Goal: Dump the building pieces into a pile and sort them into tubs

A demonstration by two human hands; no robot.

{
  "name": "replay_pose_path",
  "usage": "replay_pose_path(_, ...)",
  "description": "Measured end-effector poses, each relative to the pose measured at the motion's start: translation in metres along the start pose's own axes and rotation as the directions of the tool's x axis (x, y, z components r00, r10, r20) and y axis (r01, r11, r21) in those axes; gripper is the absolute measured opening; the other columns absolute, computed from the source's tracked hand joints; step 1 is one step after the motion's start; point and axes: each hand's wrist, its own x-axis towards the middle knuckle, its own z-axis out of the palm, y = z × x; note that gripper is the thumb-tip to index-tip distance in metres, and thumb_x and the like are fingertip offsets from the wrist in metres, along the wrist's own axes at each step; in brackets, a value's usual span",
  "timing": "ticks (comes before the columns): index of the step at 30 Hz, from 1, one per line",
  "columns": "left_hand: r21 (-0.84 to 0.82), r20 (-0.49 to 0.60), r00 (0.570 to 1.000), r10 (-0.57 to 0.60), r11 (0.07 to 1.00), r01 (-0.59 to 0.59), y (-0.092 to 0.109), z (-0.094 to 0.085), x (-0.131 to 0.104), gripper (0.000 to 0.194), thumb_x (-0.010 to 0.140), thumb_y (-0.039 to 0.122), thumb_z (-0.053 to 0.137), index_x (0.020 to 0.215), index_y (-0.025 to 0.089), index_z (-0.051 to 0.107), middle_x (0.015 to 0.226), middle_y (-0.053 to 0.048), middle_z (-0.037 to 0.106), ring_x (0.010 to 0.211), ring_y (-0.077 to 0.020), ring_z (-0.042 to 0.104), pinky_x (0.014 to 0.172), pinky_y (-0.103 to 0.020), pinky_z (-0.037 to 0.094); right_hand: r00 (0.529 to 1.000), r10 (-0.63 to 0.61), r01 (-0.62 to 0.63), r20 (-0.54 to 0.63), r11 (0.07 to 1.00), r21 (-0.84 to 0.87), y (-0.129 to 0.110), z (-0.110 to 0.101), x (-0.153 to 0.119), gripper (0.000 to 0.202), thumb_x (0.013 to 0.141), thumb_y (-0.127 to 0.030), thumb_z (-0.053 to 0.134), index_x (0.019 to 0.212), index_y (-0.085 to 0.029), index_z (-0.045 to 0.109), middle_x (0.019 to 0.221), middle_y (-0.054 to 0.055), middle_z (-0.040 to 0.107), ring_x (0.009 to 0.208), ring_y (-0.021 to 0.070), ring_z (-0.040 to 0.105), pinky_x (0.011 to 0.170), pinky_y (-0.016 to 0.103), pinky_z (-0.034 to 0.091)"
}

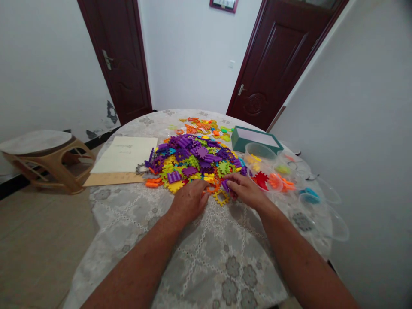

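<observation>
A heap of coloured plastic pieces, mostly purple, lies in the middle of the table. My left hand rests at the heap's near edge, fingers bent over pieces; what it holds, if anything, is hidden. My right hand pinches a small purple piece between thumb and fingers. Between the two hands lie an orange piece and a yellow square frame piece. A flat purple piece sits left of my left hand.
Clear round tubs with red, orange, yellow and blue pieces stand at the right, beside a green box. Paper lies on the left. More pieces spread behind the heap on the round table. A stool stands left.
</observation>
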Motion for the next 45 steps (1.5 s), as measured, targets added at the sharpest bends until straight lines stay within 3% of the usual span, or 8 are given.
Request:
replay_pose_path(9,0.007,0.088,0.993,0.082,0.997,-0.083,0.002,-0.001,-0.001,0.030,0.098,0.024,0.059,0.128,0.022,0.066,0.124,-0.009,0.074,0.115,-0.0243,0.069,0.100,-0.039,0.054,0.990,0.018,-0.052,0.142,0.970,0.237,-0.003,0.005,0.001,0.041,0.082,-0.021,0.066,0.122,-0.020,0.062,0.085,-0.001,0.067,0.074,0.0158,0.068,0.067,0.030,0.058)
replay_pose_path(16,0.039,0.113,0.990,0.079,0.996,-0.084,-0.007,0.002,0.003,0.031,0.100,0.025,0.053,0.127,0.022,0.067,0.122,-0.010,0.074,0.113,-0.0262,0.070,0.097,-0.041,0.054,0.981,-0.114,0.118,0.158,0.993,-0.017,-0.008,0.000,-0.003,0.034,0.093,-0.029,0.065,0.127,-0.023,0.064,0.078,-0.003,0.063,0.063,0.0123,0.059,0.057,0.024,0.048)
replay_pose_path(22,0.054,0.108,0.993,0.051,0.997,-0.058,-0.006,-0.001,0.004,0.029,0.101,0.027,0.050,0.125,0.022,0.067,0.120,-0.010,0.075,0.108,-0.0246,0.071,0.094,-0.038,0.054,0.976,-0.196,0.210,0.092,0.961,-0.180,-0.025,-0.028,-0.013,0.032,0.097,-0.033,0.064,0.128,-0.024,0.063,0.079,-0.004,0.060,0.065,0.0111,0.057,0.057,0.022,0.042)
replay_pose_path(30,0.079,0.096,0.995,0.013,0.997,-0.021,-0.004,-0.001,0.003,0.029,0.103,0.027,0.049,0.123,0.022,0.068,0.117,-0.010,0.075,0.108,-0.0240,0.070,0.094,-0.037,0.054,0.978,-0.006,0.093,0.207,0.907,-0.411,-0.052,-0.089,0.001,0.032,0.095,-0.030,0.065,0.126,-0.021,0.068,0.077,-0.001,0.065,0.057,0.0106,0.057,0.053,0.021,0.042)
replay_pose_path(34,0.078,0.095,0.995,0.002,0.997,-0.009,-0.005,0.000,0.002,0.029,0.101,0.025,0.050,0.122,0.022,0.069,0.117,-0.011,0.076,0.108,-0.0244,0.071,0.096,-0.038,0.054,0.989,-0.068,0.004,-0.134,0.902,-0.431,-0.066,-0.124,0.050,0.040,0.093,-0.024,0.065,0.132,-0.020,0.067,0.077,0.001,0.068,0.055,0.0106,0.056,0.051,0.021,0.042)
replay_pose_path(38,0.053,0.083,0.996,0.023,0.998,-0.028,-0.005,-0.002,0.002,0.028,0.101,0.023,0.050,0.123,0.023,0.068,0.120,-0.010,0.076,0.109,-0.0236,0.071,0.095,-0.038,0.054,0.831,-0.183,-0.020,-0.525,0.934,-0.357,-0.074,-0.152,0.098,0.056,0.093,-0.026,0.062,0.147,-0.014,0.055,0.095,0.008,0.073,0.056,0.0115,0.060,0.052,0.023,0.047)
replay_pose_path(42,0.075,0.074,0.997,-0.019,0.997,0.014,-0.003,-0.006,0.002,0.023,0.102,0.025,0.049,0.115,0.022,0.068,0.113,-0.009,0.076,0.103,-0.0227,0.071,0.089,-0.035,0.054,0.769,-0.292,0.080,-0.569,0.926,-0.368,-0.070,-0.144,0.096,0.047,0.093,-0.026,0.057,0.138,-0.014,0.063,0.114,0.013,0.074,0.060,0.0110,0.062,0.057,0.024,0.051)
replay_pose_path(45,0.093,0.061,0.996,-0.063,0.994,0.058,-0.002,-0.008,0.002,0.023,0.102,0.024,0.049,0.118,0.022,0.067,0.116,-0.009,0.076,0.103,-0.0214,0.071,0.090,-0.034,0.053,0.846,-0.324,0.167,-0.424,0.916,-0.366,-0.058,-0.106,0.067,0.034,0.095,-0.026,0.054,0.124,-0.018,0.070,0.110,0.010,0.076,0.062,0.0128,0.063,0.061,0.028,0.053)
